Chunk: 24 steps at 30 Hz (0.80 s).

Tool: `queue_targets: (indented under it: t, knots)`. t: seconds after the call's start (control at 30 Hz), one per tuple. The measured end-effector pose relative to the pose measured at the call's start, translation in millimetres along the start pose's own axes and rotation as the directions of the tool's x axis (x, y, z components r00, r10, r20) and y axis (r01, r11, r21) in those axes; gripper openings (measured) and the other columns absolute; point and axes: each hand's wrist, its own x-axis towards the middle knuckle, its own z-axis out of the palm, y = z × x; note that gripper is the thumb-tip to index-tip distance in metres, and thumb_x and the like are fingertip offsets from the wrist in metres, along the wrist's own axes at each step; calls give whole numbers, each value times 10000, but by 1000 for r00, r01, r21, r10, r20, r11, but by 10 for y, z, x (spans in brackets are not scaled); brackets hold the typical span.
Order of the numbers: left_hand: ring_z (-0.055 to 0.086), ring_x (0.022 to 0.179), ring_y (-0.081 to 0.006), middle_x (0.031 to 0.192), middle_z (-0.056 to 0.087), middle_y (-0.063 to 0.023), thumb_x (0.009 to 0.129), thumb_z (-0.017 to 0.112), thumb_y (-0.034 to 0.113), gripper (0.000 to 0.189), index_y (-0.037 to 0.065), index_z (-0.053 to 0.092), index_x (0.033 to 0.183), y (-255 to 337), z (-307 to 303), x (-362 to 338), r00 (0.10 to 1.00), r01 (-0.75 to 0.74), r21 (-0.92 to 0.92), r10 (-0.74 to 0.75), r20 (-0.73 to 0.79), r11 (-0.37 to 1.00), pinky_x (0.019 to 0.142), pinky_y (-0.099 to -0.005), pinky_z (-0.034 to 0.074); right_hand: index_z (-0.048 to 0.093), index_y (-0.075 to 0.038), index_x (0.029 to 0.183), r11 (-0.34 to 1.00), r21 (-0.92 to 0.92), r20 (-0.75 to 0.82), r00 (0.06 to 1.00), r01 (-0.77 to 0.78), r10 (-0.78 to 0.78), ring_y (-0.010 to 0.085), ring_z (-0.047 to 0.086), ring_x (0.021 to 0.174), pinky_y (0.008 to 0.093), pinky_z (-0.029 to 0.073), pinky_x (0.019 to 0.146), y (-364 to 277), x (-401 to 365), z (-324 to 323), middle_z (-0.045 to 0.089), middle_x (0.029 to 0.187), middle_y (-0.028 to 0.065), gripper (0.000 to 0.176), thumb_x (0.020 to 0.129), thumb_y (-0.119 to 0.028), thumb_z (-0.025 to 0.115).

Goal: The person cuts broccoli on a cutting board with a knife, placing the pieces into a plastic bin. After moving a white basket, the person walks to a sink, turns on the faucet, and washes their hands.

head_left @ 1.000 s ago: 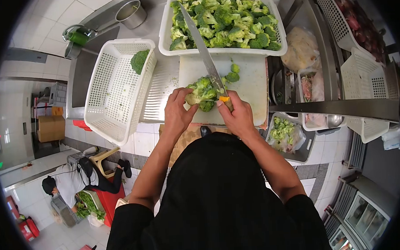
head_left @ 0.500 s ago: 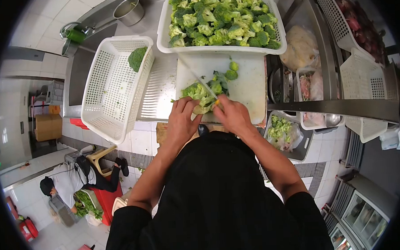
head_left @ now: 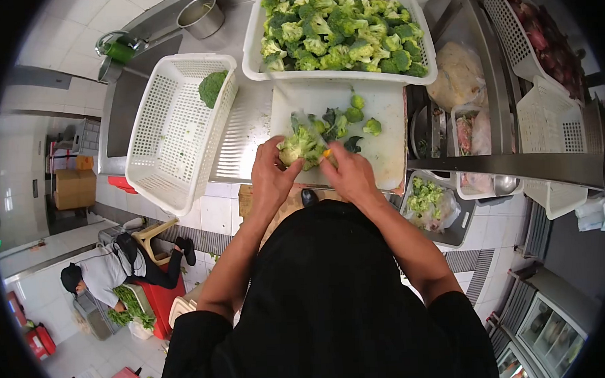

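Observation:
My left hand (head_left: 273, 171) grips a partly cut broccoli head (head_left: 301, 147) over the near part of the white cutting board (head_left: 385, 151). In my right hand (head_left: 349, 173) is a knife (head_left: 327, 153) with some yellow showing at its handle. Its blade is blurred and lies along the right side of the broccoli, pointing away from me. Beyond and to the right of the head are loose pieces, among them a small floret (head_left: 373, 126) and dark green leaves (head_left: 352, 144).
A white basket (head_left: 250, 66) heaped with broccoli florets stands behind the board. At left, another white basket (head_left: 139, 159) holds one broccoli head (head_left: 212, 89). A metal shelf edge (head_left: 504, 164) runs along the right. A co-worker (head_left: 107, 272) bends over greens at lower left.
A floret and a dark leafy piece now lie on the right of the board. The broccoli has turned in my left hand, and the knife blade has moved closer along it.

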Motion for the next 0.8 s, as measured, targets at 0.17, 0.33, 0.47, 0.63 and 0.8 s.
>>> queue_targets:
  t: [0.17,0.33,0.47,0.63,0.8]
  knots:
    - [594,753,-222,957,563,-116,774,849,191,557,31,648,1269,-118,35,8,1000,12,-47,-12,3,999,698,-357,522,592,-40,1138,992,125,-130,991,-21,37,430,655,657,500,488,605,-83,93,-172,636,665,209,297,973,-280,649]
    - [605,798,-225,982,572,-121,790,839,186,525,54,658,1264,-186,103,-33,998,65,-154,-67,-8,986,714,-357,535,605,-55,1155,994,106,-44,999,13,-8,432,676,741,512,517,653,-88,-45,-143,689,768,205,304,955,-281,649]
    - [643,853,-194,1117,576,-116,807,813,83,508,37,635,1280,-45,81,-49,995,-83,-17,84,58,996,696,-303,592,598,-46,1134,990,131,-52,997,58,-51,447,645,712,484,487,631,-36,-82,-79,656,756,209,292,956,-266,671]
    - [656,871,-215,1159,574,-134,793,804,73,514,33,634,1276,29,74,-65,995,-70,-14,70,70,997,693,-306,599,602,-51,1124,987,154,-78,996,53,-42,453,640,710,486,490,638,-85,-109,-151,654,753,216,283,955,-268,670]
    - [659,837,-227,1199,576,-138,788,810,91,520,23,624,1269,41,90,-77,986,-153,66,147,83,986,681,-313,596,606,-65,1116,988,-102,144,985,113,-98,434,671,721,527,519,657,61,95,-122,687,743,197,268,967,-287,620]
